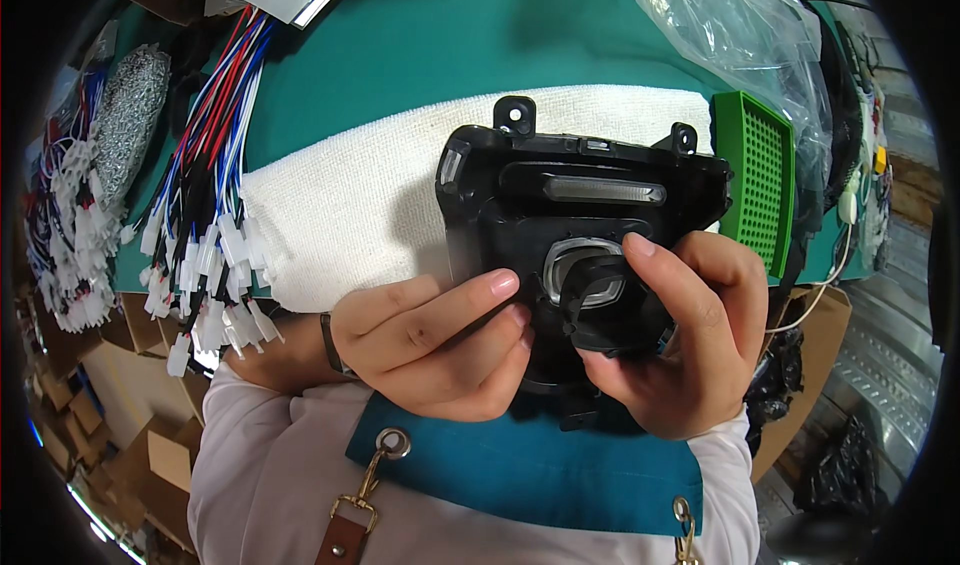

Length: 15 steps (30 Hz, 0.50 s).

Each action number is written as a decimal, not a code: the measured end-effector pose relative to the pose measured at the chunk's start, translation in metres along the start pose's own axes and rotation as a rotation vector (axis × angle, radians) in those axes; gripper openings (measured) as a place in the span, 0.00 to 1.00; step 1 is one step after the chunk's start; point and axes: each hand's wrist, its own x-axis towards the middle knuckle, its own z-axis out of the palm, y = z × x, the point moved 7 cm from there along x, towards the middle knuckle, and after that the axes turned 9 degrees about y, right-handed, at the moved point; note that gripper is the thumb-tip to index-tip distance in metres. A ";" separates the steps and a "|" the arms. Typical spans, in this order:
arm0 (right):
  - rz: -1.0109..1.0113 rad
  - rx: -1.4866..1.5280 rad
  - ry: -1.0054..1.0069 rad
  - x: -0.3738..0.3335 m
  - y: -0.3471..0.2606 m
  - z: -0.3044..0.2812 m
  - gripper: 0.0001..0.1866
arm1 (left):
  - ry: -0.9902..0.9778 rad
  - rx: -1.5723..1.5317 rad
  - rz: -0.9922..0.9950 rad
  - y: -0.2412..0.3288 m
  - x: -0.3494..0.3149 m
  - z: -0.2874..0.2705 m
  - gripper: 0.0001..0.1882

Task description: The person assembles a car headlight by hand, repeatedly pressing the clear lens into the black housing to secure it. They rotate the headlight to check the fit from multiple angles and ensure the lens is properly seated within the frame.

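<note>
A black plastic lamp housing (490, 220), with mounting tabs along its far edge, is held tilted over the near edge of a white towel (340, 190). A clear light strip (605, 191) runs across its upper part, and a clear-rimmed oval opening sits below. My left hand (435, 345) grips the housing's lower left side; its fingertips partly go out of sight behind it. Between thumb and forefinger, my right hand (705, 330) pinches a small black curved piece (600, 330) over the oval opening. Whether that piece is joined to the housing cannot be made out.
Bundled wires with white connectors (215, 265) hang at the left beside a silvery mesh-like bundle (135, 115). A green perforated tray (755, 180) stands right of the towel, near clear plastic bags (720, 25). Cardboard boxes (150, 445) lie below left.
</note>
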 end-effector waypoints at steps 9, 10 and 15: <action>0.043 0.006 -0.012 0.003 0.000 0.005 0.31 | 0.013 -0.001 -0.008 0.000 -0.001 0.001 0.08; 0.052 0.007 -0.023 0.004 0.000 0.006 0.31 | 0.013 -0.001 -0.010 0.001 -0.001 0.001 0.08; 0.073 0.011 -0.046 0.004 0.001 0.007 0.30 | 0.014 0.001 -0.015 0.001 0.000 0.000 0.08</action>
